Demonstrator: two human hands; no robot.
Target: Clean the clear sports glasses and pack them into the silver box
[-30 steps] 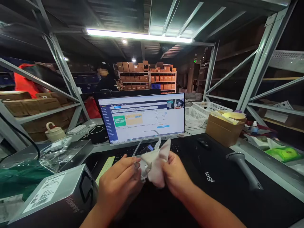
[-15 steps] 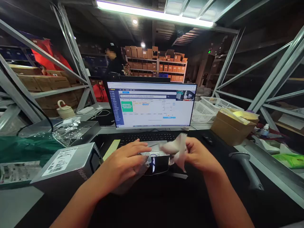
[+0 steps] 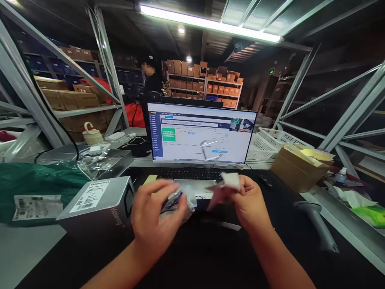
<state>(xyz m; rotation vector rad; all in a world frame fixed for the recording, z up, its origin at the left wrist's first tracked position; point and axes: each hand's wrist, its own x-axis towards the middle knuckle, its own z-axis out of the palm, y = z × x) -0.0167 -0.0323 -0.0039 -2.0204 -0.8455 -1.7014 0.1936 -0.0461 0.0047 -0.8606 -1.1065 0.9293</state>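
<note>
My left hand [image 3: 159,212] is raised with its thumb and fingers apart. Behind its thumb lies a crumpled clear plastic bag [image 3: 189,196], its contents partly hidden. Between the thumb and fingers of my right hand [image 3: 252,200] is a limp, pale tissue [image 3: 230,182], blurred and pinkish on its lower part. An open silver tray or box [image 3: 197,185] lies between my hands, in front of the keyboard [image 3: 189,175]. Left of my left hand stands a grey box [image 3: 99,212] with a white label. A thin light strip [image 3: 230,226] rests on the black mat.
A monitor [image 3: 200,138] stands behind the keyboard; pale translucent streaks cross its picture. At right are a mouse [image 3: 266,180], a barcode scanner [image 3: 317,222], a cardboard box [image 3: 296,170] and white baskets [image 3: 260,144]. A green bag [image 3: 33,186] lies far left. A person [image 3: 153,82] is beyond the monitor.
My left hand has lifted off the wrapped item and its fingers have spread. The tissue has shifted and folded in my right hand. The view has swung slightly left.
</note>
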